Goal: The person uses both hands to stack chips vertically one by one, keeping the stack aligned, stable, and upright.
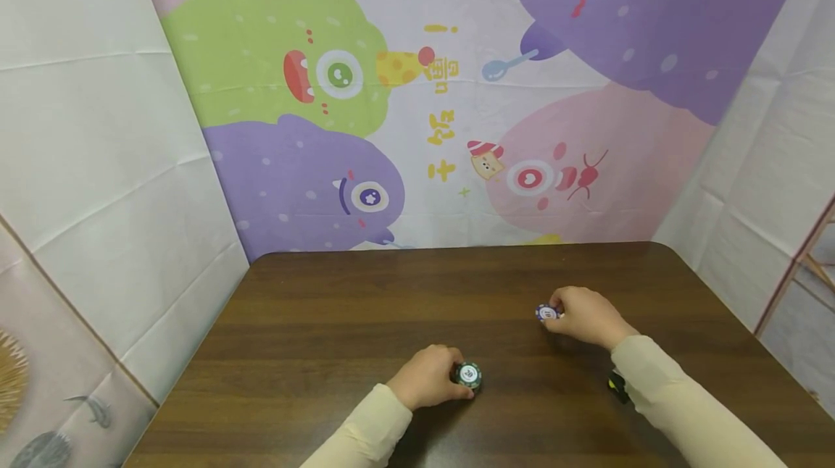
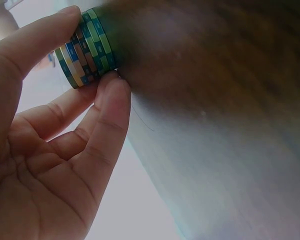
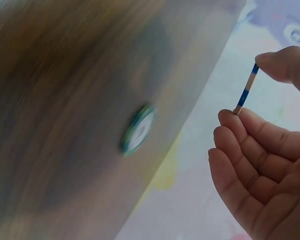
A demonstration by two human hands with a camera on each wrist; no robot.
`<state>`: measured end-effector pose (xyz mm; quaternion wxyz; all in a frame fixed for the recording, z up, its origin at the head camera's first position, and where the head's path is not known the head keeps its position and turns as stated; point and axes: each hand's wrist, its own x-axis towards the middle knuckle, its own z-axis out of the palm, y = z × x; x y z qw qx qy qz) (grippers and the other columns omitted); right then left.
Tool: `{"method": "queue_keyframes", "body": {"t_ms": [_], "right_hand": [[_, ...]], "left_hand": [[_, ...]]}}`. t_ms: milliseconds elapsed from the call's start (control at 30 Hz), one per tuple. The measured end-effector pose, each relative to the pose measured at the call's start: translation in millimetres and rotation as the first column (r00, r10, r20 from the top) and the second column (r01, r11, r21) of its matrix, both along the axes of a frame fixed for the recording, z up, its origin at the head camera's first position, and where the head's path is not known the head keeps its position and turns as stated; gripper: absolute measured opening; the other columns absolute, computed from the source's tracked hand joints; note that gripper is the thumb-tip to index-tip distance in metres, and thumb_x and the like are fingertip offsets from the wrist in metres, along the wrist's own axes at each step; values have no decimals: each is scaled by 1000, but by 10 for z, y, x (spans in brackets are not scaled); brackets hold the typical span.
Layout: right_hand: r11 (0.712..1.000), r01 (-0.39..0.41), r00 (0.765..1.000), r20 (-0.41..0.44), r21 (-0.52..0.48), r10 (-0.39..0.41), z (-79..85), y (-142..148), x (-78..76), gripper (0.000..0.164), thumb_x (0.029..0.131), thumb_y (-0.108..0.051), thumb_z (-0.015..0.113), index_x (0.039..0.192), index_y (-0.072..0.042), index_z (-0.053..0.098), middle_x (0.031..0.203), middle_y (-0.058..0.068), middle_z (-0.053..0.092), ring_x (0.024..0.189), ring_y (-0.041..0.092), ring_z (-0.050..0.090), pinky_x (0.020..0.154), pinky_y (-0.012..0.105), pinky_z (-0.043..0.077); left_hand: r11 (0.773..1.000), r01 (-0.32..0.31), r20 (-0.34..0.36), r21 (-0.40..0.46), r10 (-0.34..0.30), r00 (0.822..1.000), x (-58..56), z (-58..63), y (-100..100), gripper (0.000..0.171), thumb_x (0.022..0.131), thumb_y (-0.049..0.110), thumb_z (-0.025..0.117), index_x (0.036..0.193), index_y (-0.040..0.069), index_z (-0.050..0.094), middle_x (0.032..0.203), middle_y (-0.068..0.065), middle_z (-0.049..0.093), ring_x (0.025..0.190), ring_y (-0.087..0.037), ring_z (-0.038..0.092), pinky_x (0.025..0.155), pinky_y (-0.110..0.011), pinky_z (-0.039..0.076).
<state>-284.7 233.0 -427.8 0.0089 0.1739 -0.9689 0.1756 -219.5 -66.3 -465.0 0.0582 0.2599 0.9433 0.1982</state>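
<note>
In the head view, my left hand (image 1: 427,379) grips a short stack of poker chips (image 1: 468,375) on the near middle of the table, a green-edged chip on top. The left wrist view shows this stack (image 2: 87,50) side-on, thumb on one side and fingertips on the other, with green, blue and orange bands along the edges. Farther off to the right, my right hand (image 1: 590,316) pinches a single blue-and-white poker chip (image 1: 546,313). Seen edge-on, that chip (image 3: 246,90) sits between thumb and fingertips. A blurred green-edged chip (image 3: 139,129) lies on the wood in the right wrist view.
The dark brown wooden table (image 1: 365,308) has rounded far corners. Behind it hangs a cloth (image 1: 430,214) printed with cartoon monsters, and white cloth (image 1: 117,127) flanks the left side. A small black and yellow-green object (image 1: 617,387) is partly hidden by the right sleeve.
</note>
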Motion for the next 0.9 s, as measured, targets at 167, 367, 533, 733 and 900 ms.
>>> {"method": "queue_keyframes", "body": {"t_ms": [167, 367, 533, 733, 900], "right_hand": [[998, -70, 997, -43, -4, 70, 44, -222, 102, 32, 79, -28, 75, 97, -3, 69, 87, 2, 68, 71, 10, 55, 66, 32, 49], [991, -137, 988, -76, -5, 137, 69, -459, 225, 30, 77, -29, 77, 96, -7, 69, 86, -2, 66, 71, 7, 52, 65, 27, 47], [980, -201, 977, -68, -7, 200, 54, -627, 300, 31, 77, -31, 77, 96, -8, 68, 83, -6, 63, 68, 5, 49, 62, 22, 43], [961, -275, 959, -65, -1, 274, 12, -779, 374, 30, 76, -30, 78, 95, -9, 68, 83, -6, 62, 68, 4, 47, 61, 22, 43], [951, -310, 950, -46, 8, 310, -25, -872, 418, 30, 77, -31, 78, 95, -9, 69, 84, -6, 62, 68, 5, 47, 62, 22, 43]], "left_hand": [[1000, -1, -2, -2, 1, 1000, 4, 1, -2, 40, 75, 36, 84, 103, 10, 70, 91, 5, 70, 79, -4, 58, 71, -22, 49], [1000, 0, -8, 11, 0, 1000, 0, -4, 10, 39, 74, 35, 84, 100, 9, 70, 86, 6, 68, 73, -1, 54, 68, -20, 47], [1000, 0, -9, 18, 0, 1000, -8, -1, 10, 38, 74, 34, 85, 98, 9, 70, 83, 8, 66, 71, 0, 51, 66, -19, 46], [1000, 8, -18, 21, -7, 1000, -14, 1, 11, 35, 73, 34, 85, 94, 10, 69, 80, 9, 64, 68, 0, 49, 64, -18, 44], [999, 9, -5, 31, -9, 1000, 0, 17, 11, 34, 73, 32, 85, 93, 10, 69, 79, 9, 63, 66, 0, 48, 62, -18, 43]]}}
